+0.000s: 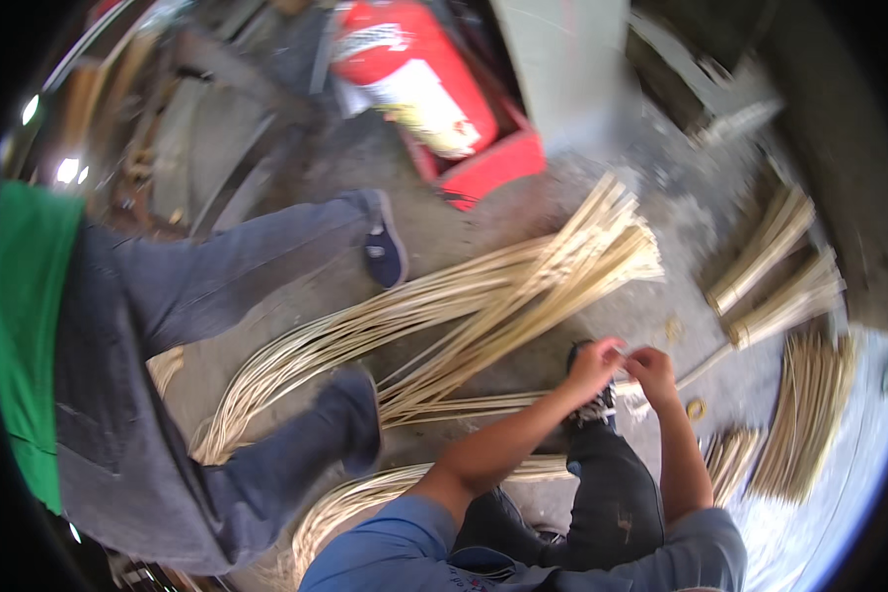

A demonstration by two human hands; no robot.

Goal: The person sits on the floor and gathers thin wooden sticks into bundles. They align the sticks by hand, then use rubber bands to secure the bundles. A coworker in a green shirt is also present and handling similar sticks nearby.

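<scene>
My left hand [594, 365] and my right hand [651, 371] meet above my shoe [592, 403], fingertips pinched close together. Whatever they pinch is too small and blurred to make out. Just left of them lies a long bundle of pale cane-like strips [523, 326], fanned out at its far right end and bending round at its left end. Thinner strands [464, 407] run along the floor toward my foot. A small yellow ring [696, 408] rests on the floor to the right of my right wrist.
Shorter tied bundles [765, 247] lie on the right, with a wider stack of strips [804, 419] nearer me. At left stands another person in a green top [35, 335] and dark trousers, feet beside the long strips. A red cylinder [419, 79] sits in a red box [493, 168] ahead.
</scene>
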